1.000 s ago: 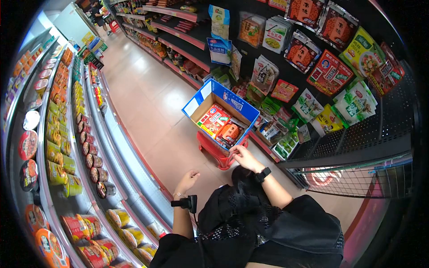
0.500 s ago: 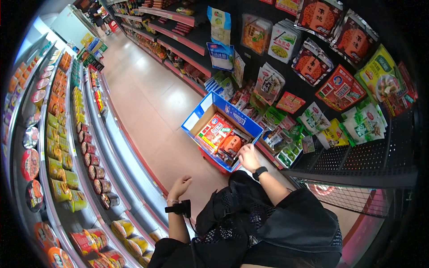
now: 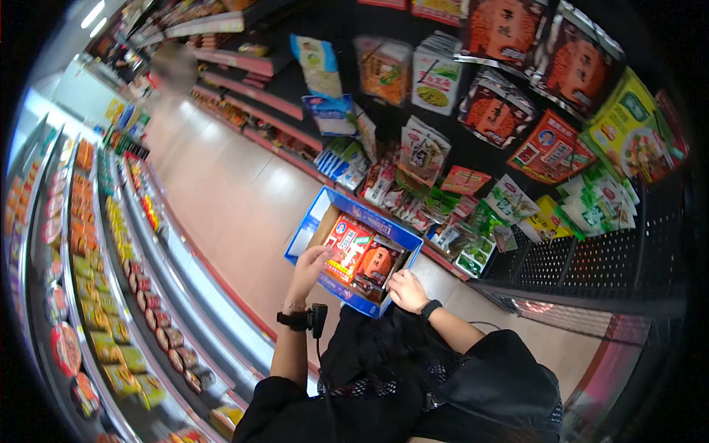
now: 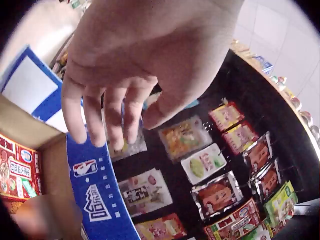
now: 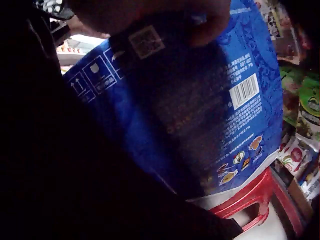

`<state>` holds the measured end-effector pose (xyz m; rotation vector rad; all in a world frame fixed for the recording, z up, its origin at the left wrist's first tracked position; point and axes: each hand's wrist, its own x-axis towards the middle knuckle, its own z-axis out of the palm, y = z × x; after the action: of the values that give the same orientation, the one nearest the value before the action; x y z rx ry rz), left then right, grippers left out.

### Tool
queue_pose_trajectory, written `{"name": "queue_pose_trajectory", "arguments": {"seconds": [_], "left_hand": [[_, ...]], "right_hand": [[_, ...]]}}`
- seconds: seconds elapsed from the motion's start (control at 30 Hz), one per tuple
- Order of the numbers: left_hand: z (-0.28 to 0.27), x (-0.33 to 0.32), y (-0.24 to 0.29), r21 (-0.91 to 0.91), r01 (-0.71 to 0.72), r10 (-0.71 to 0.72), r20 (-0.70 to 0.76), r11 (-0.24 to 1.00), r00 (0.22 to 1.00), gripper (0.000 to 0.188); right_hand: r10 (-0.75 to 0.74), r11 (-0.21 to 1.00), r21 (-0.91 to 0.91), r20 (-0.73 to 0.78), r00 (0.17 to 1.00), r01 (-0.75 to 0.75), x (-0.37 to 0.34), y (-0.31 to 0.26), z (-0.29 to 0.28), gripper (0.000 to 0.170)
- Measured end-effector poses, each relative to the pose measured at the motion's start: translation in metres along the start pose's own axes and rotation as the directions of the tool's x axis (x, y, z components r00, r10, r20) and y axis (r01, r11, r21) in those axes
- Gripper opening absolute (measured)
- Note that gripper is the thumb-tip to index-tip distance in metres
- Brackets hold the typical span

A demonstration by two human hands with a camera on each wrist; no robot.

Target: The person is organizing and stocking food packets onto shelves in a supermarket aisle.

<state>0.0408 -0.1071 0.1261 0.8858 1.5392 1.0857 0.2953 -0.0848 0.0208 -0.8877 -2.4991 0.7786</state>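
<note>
In the head view a blue box, with no lid over it, holds a red packet and an orange-brown packet. The left hand is over the box's left side; in the left wrist view that hand has relaxed, slightly bent fingers with nothing in them. At the box's near right corner the right hand grips the edge. The right wrist view shows this hand dark, fingers over the top of the box's printed outer wall.
A red stool stands under the box. Shelves of cup noodles run along the left, and a black rack with hanging packets is on the right. The tiled floor stretches between them, with a blurred person farther up.
The left hand has moved up and right from beside the box to over its left side. The right hand has stayed at the near right corner. The box sits lower in the view.
</note>
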Motion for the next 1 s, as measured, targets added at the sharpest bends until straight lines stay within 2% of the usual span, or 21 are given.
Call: {"name": "queue_pose_trajectory", "arguments": {"seconds": [0.03, 0.1, 0.17, 0.23, 0.27, 0.3, 0.33, 0.37, 0.43, 0.47, 0.5, 0.53, 0.57, 0.6, 0.77, 0.8, 0.83, 0.9, 0.93, 0.97, 1.0], "left_hand": [[-0.001, 0.019, -0.008, 0.01, -0.007, 0.007, 0.04, 1.0, 0.999, 0.019], [0.0, 0.066, -0.033, 0.089, 0.056, -0.069, 0.15, 0.994, 0.986, 0.016], [0.012, 0.095, -0.038, 0.215, 0.233, -0.29, 0.286, 0.948, 0.914, 0.013], [0.021, 0.129, -0.053, 0.428, 0.263, -0.44, 0.392, 0.864, 0.808, 0.012], [0.026, 0.147, -0.072, 0.506, 0.253, -0.484, 0.4, 0.825, 0.778, 0.017], [0.029, 0.163, -0.094, 0.438, 0.431, -0.591, 0.347, 0.789, 0.729, 0.022], [0.031, 0.165, -0.103, 0.407, 0.5, -0.619, 0.249, 0.764, 0.745, 0.026], [0.038, 0.17, -0.107, 0.368, 0.559, -0.641, 0.151, 0.743, 0.752, 0.03], [0.048, 0.14, -0.047, 0.348, 0.635, -0.712, 0.166, 0.689, 0.682, 0.039], [0.043, 0.159, -0.076, 0.364, 0.652, -0.744, 0.238, 0.665, 0.625, 0.042], [0.028, 0.193, -0.131, 0.383, 0.669, -0.771, 0.302, 0.637, 0.56, 0.045], [0.0, 0.216, -0.231, 0.418, 0.646, -0.769, 0.333, 0.639, 0.546, 0.045], [-0.021, 0.277, -0.282, 0.875, 0.193, -0.805, 0.296, 0.445, 0.514, 0.047], [-0.015, 0.281, -0.289, 0.882, 0.155, -0.805, 0.318, 0.445, 0.501, 0.047], [-0.02, 0.226, -0.294, 0.888, 0.104, -0.605, 0.215, 0.447, 0.766, 0.062], [-0.019, 0.247, -0.327, 0.931, 0.041, -0.699, 0.244, 0.364, 0.673, 0.078], [0.001, 0.195, -0.243, 0.857, 0.399, -0.649, -0.104, 0.326, 0.754, 0.098], [0.0, 0.193, -0.254, 0.808, 0.491, -0.628, -0.204, 0.326, 0.751, 0.106], [0.004, 0.189, -0.226, 0.811, 0.493, -0.68, -0.17, 0.315, 0.714, 0.107], [0.005, 0.19, -0.228, 0.845, 0.459, -0.653, -0.187, 0.274, 0.734, 0.108], [0.007, 0.188, -0.23, 0.868, 0.452, -0.657, -0.219, 0.206, 0.721, 0.108]], "right_hand": [[0.007, 1.0, 0.002, 0.013, 1.0, -0.007, 0.0, -0.002, -0.002, 0.011], [0.064, 0.998, 0.012, -0.04, 0.997, -0.063, 0.001, -0.009, -0.004, 0.009], [0.25, 0.966, 0.067, -0.001, 0.968, -0.249, 0.002, -0.024, -0.003, 0.012], [0.42, 0.9, 0.108, 0.04, 0.906, -0.422, 0.006, -0.038, -0.002, 0.014], [0.463, 0.879, 0.123, 0.013, 0.886, -0.461, 0.009, -0.044, -0.002, 0.014], [0.505, 0.855, 0.139, -0.009, 0.863, -0.499, 0.011, -0.049, 0.0, 0.013], [0.549, 0.831, 0.137, -0.043, 0.835, -0.539, 0.013, -0.053, 0.004, 0.013], [0.573, 0.819, 0.046, -0.084, 0.815, -0.572, 0.015, -0.057, 0.009, 0.012], [0.608, 0.75, -0.167, -0.207, 0.767, -0.64, 0.023, -0.062, 0.021, 0.01], [0.599, 0.712, -0.254, -0.265, 0.755, -0.654, 0.025, -0.064, 0.029, 0.011], [0.586, 0.665, -0.339, -0.316, 0.746, -0.666, 0.026, -0.062, 0.034, 0.012], [0.583, 0.656, -0.341, -0.337, 0.739, -0.673, 0.027, -0.062, 0.035, 0.012], [0.595, 0.648, -0.327, -0.348, 0.725, -0.688, 0.027, -0.061, 0.036, 0.012], [0.601, 0.642, -0.32, -0.355, 0.716, -0.697, 0.028, -0.06, 0.038, 0.011], [0.62, 0.614, -0.302, -0.387, 0.683, -0.729, 0.031, -0.06, 0.041, 0.009], [0.63, 0.603, -0.305, -0.385, 0.674, -0.737, 0.033, -0.058, 0.039, 0.009], [0.631, 0.606, -0.303, -0.38, 0.677, -0.735, 0.034, -0.057, 0.037, 0.01], [0.642, 0.613, -0.293, -0.357, 0.679, -0.734, 0.032, -0.061, 0.037, 0.012], [0.668, 0.6, -0.301, -0.32, 0.671, -0.741, 0.033, -0.062, 0.036, 0.012], [0.678, 0.595, -0.297, -0.312, 0.665, -0.747, 0.032, -0.062, 0.035, 0.012], [0.684, 0.595, -0.286, -0.311, 0.66, -0.751, 0.032, -0.062, 0.035, 0.012]]}}
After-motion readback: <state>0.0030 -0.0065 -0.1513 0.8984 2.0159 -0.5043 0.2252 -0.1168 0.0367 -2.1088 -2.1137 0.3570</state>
